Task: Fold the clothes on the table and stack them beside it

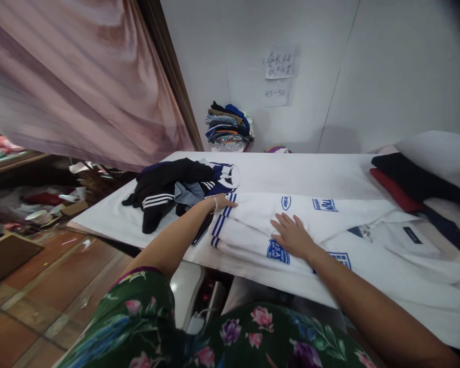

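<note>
A white long-sleeved top [249,222] with blue stripes and blue printed patches lies spread on the table, its collar with a dark label toward the right. My left hand [225,203], a bracelet at its wrist, rests on the striped edge at the left end, thumb apart from the fingers; its fingers are partly hard to make out. Flat on the middle of the cloth lies my right hand [292,235], fingers spread, just above a blue printed patch [278,252].
A heap of dark clothes [168,179] with white stripes lies left on the white table [310,171]. Folded clothes [230,125] are stacked by the wall. More garments [402,174] lie at right. A pink curtain [99,76] hangs left; a white stool [186,286] stands below.
</note>
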A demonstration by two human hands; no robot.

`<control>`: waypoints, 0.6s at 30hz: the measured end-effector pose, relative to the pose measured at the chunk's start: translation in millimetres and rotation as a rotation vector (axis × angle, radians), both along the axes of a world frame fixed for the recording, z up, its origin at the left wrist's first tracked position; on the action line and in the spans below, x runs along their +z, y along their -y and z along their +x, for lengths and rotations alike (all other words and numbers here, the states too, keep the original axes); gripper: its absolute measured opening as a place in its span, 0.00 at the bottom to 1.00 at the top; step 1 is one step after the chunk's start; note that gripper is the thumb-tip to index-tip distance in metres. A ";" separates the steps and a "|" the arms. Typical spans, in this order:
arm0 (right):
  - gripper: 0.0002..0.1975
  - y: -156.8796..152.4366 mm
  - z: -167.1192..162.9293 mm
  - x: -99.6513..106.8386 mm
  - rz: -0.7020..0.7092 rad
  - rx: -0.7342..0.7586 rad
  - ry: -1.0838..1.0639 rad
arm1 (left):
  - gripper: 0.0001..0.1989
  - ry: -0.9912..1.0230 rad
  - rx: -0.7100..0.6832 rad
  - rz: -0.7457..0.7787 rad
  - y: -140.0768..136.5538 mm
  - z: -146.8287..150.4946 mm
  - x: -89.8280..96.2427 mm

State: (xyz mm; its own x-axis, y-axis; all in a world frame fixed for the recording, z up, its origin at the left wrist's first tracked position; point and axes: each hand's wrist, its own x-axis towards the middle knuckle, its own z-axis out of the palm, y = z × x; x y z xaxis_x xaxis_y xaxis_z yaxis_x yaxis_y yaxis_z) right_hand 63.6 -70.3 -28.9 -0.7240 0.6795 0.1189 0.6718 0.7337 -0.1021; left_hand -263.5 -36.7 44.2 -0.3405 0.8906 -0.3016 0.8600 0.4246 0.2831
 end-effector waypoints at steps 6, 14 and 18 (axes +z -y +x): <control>0.27 0.3 0.0 1.9 -0.016 0.008 -0.017 | 0.50 0.049 -0.011 0.064 14.4 10.6 2.3; 0.29 -0.7 -1.5 5.0 -0.071 -0.006 -0.041 | 0.45 0.038 -0.089 0.172 0.9 52.0 70.2; 0.31 -0.1 -2.5 10.7 -0.105 0.001 -0.043 | 0.48 -0.008 -0.263 0.242 -22.1 109.9 111.8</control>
